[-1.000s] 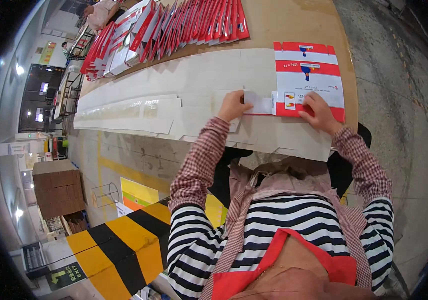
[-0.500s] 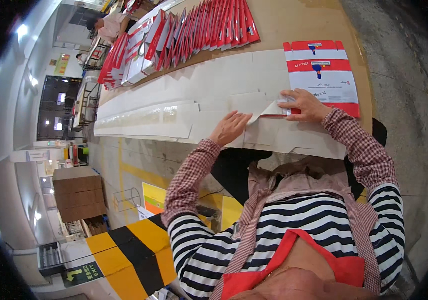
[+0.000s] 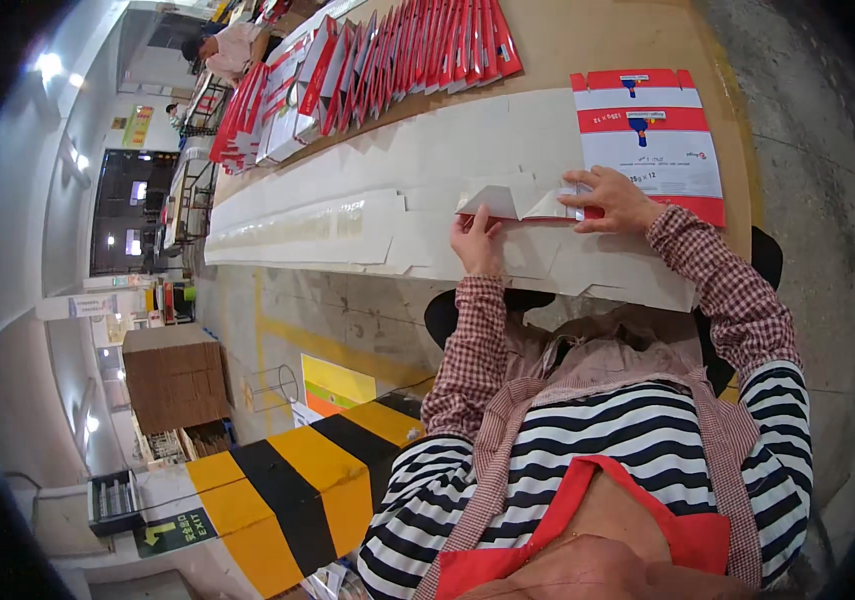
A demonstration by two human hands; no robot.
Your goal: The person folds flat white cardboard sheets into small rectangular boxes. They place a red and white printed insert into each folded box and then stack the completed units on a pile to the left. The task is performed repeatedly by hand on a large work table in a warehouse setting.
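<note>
A flat red-and-white printed carton (image 3: 663, 150) lies at the right end of the table, red bands across its face. My right hand (image 3: 616, 203) is closed over its lower left corner, fingers and thumb curled onto the edge there. Left of that corner, pale grey flaps stand partly raised with a red edge beneath. The raised grey flap (image 3: 491, 200) is pinched by my left hand (image 3: 477, 240), its fingers bent against the flap's lower edge. Part of the flap under my right fingers is hidden.
Many folded red-and-white cartons (image 3: 418, 55) stand in a long row at the table's far side. White card sheets (image 3: 308, 235) with a strip of clear tape cover the near left. A person (image 3: 233, 48) is at the far left. A yellow-and-black striped block (image 3: 278, 490) stands lower left.
My left hand has turned upright and shifted slightly right, onto the carton's flap. A second grey flap now stands up beside the first. My right hand stays at nearly the same spot.
</note>
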